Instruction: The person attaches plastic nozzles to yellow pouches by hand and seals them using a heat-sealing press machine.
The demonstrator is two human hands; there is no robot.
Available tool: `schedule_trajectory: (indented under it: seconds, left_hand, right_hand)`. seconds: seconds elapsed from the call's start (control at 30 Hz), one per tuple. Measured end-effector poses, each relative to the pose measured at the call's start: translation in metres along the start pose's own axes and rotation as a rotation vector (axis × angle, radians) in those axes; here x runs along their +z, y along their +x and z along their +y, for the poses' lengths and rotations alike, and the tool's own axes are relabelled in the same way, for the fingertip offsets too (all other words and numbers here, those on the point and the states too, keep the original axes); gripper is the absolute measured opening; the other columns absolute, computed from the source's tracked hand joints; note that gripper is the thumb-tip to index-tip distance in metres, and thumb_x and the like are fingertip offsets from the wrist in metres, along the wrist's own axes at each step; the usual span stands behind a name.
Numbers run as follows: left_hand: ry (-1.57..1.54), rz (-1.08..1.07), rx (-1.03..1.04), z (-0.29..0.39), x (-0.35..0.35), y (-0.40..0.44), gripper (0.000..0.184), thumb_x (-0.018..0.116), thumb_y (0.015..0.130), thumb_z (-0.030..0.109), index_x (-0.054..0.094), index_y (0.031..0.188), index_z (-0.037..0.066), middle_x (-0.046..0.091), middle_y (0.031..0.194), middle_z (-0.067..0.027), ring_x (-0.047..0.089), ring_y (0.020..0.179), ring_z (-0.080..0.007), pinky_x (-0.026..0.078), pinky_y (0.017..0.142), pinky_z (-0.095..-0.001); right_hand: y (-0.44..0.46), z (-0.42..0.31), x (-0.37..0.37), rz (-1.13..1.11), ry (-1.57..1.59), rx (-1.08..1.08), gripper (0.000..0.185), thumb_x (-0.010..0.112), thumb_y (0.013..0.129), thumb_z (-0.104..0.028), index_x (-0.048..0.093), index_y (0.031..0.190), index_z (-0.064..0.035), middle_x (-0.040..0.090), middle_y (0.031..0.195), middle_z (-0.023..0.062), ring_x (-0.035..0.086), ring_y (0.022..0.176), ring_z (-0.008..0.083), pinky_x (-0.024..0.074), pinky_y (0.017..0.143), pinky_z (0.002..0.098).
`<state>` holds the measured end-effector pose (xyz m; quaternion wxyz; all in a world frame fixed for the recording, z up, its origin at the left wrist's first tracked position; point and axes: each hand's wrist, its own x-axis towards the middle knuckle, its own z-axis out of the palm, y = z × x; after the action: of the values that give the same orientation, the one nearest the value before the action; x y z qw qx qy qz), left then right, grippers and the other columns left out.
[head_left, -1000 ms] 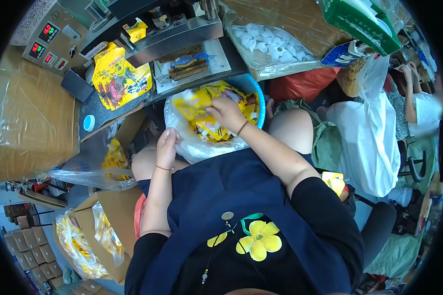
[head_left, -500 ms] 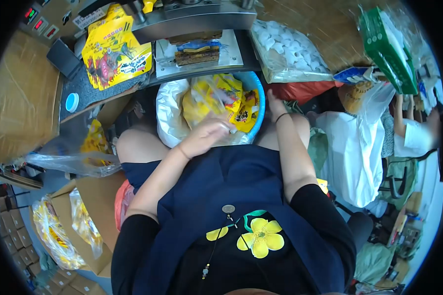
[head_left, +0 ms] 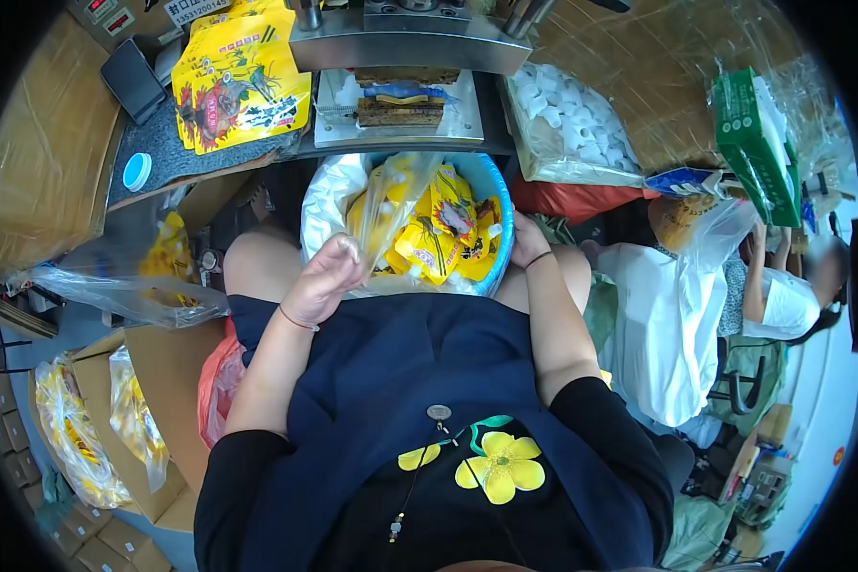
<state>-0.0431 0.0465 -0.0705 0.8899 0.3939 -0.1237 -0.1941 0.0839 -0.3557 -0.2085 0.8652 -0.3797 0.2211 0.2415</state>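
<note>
A round blue tub (head_left: 507,224) stands between the knees, below the press. Yellow printed pouches (head_left: 439,229), some with white spouts, fill it. A clear plastic bag (head_left: 391,205) is draped over the pouches, and white plastic sheeting (head_left: 324,205) lines the tub's left side. My left hand (head_left: 322,278) is at the tub's near left edge, fingers curled in against the clear bag; the fingertips are partly hidden. At the right rim, my right hand (head_left: 530,240) has its fingers bent round the tub's edge.
A metal press (head_left: 410,43) overhangs the tub. Flat yellow pouches (head_left: 243,86) lie on the bench beside a blue cap (head_left: 137,172). White caps (head_left: 572,119) fill a bag at right. An open carton (head_left: 167,400) stands left. Another person (head_left: 777,296) sits far right.
My left hand has drawn back left from over the pouches, uncovering more of them. My right hand has come down slightly along the tub's rim, its fingers now bent. The view has shifted a little.
</note>
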Motion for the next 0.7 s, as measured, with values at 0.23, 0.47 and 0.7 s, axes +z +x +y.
schedule_trajectory:
  seconds: [0.23, 0.47, 0.7]
  left_hand:
    - [0.173, 0.135, 0.143, 0.013, 0.01, 0.005, 0.039, 0.069, 0.097, 0.016, 0.054, 0.132, 0.01, 0.052, 0.098, 0.0015, 0.052, 0.088, -0.0112, 0.043, 0.083, -0.0259]
    - [1.425, -0.005, 0.433, -0.038, 0.067, 0.044, 0.086, 0.082, 0.079, 0.027, 0.041, 0.152, 0.008, 0.054, 0.118, -0.0215, 0.055, 0.108, -0.0412, 0.047, 0.096, -0.0467]
    - [1.418, -0.036, 0.637, -0.068, 0.034, 0.05, 0.048, 0.062, 0.095, 0.026, 0.047, 0.137, 0.007, 0.064, 0.103, -0.0198, 0.066, 0.092, -0.0381, 0.053, 0.08, -0.0438]
  right_hand:
    - [-0.039, -0.035, 0.03, 0.277, -0.484, -0.623, 0.026, 0.054, 0.108, -0.026, 0.064, 0.097, -0.0055, 0.059, 0.078, -0.0023, 0.056, 0.071, 0.0117, 0.0482, 0.066, 0.029]
    - [-0.149, 0.027, 0.185, -0.31, -1.834, -1.228, 0.008, 0.066, 0.079, -0.015, 0.069, 0.086, -0.0129, 0.068, 0.088, 0.0081, 0.067, 0.086, 0.0289, 0.0536, 0.076, 0.0411]
    - [-0.151, 0.043, 0.205, -0.422, -1.385, -1.303, 0.012, 0.07, 0.086, -0.019, 0.065, 0.089, -0.0078, 0.06, 0.1, 0.0099, 0.06, 0.099, 0.0337, 0.0492, 0.087, 0.0416]
